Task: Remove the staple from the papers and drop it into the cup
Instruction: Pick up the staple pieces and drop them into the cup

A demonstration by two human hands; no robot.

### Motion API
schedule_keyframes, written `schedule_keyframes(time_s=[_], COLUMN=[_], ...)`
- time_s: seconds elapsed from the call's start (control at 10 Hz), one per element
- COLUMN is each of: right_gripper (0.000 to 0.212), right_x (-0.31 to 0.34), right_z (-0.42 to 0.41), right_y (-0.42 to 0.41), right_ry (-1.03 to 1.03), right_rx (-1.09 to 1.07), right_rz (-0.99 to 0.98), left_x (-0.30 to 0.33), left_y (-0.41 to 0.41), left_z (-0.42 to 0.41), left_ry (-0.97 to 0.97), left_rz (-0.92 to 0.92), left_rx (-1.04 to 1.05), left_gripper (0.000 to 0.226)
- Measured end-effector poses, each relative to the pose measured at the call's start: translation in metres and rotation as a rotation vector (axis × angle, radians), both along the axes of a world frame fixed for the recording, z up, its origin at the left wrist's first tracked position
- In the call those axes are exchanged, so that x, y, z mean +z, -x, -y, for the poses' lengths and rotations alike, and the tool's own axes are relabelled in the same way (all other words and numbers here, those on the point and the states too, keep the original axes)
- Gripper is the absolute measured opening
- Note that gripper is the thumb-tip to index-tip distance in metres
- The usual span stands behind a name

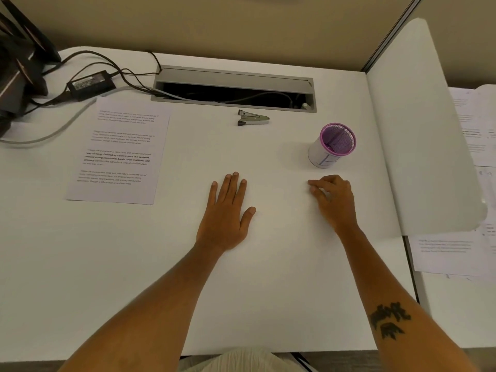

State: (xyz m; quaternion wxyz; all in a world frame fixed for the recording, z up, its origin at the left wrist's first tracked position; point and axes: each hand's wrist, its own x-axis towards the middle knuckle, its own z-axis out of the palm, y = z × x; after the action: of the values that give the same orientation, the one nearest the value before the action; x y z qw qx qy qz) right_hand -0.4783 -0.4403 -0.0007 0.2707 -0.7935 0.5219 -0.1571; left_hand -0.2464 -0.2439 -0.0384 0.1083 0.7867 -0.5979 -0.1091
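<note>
The printed papers (119,150) lie flat on the white desk at the left; I cannot make out the staple. A small metal staple remover (253,118) rests near the cable slot at the back. The purple mesh cup (332,145) stands upright at the right. My left hand (228,213) lies flat, palm down, in the middle of the desk, fingers apart and empty. My right hand (332,200) rests just in front of the cup with its fingers loosely curled; whether it pinches anything is not visible.
An open cable slot (233,89) runs along the desk's back edge. A black power adapter (91,85) and cables sit at the back left beside dark equipment (18,63). A white divider panel (418,124) borders the right side, with more papers (456,253) beyond it.
</note>
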Motion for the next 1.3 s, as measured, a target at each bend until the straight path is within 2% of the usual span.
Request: schedule_keyframes(time_s=[0.2, 0.4, 0.8, 1.1, 1.3], right_gripper=[0.035, 0.027, 0.018, 0.004, 0.013], right_x=[0.002, 0.004, 0.005, 0.005, 0.003], right_z=[0.003, 0.019, 0.024, 0.015, 0.007], right_y=[0.015, 0.008, 0.005, -0.004, -0.010], right_ry=[-0.043, -0.037, 0.022, 0.166, 0.205], right_rx=[0.082, 0.183, 0.194, 0.247, 0.216], right_rz=[-0.004, -0.040, -0.031, -0.014, -0.069], left_x=[-0.001, 0.000, 0.001, 0.000, 0.001], left_y=[0.000, 0.000, 0.000, 0.000, 0.000], left_z=[0.000, 0.000, 0.000, 0.000, 0.000], left_ry=[0.015, 0.013, 0.013, 0.006, 0.004], left_rz=[0.000, 0.008, 0.005, -0.001, -0.002], left_rx=[0.006, 0.006, 0.006, 0.006, 0.007], left_gripper=[0.073, 0.074, 0.074, 0.075, 0.075])
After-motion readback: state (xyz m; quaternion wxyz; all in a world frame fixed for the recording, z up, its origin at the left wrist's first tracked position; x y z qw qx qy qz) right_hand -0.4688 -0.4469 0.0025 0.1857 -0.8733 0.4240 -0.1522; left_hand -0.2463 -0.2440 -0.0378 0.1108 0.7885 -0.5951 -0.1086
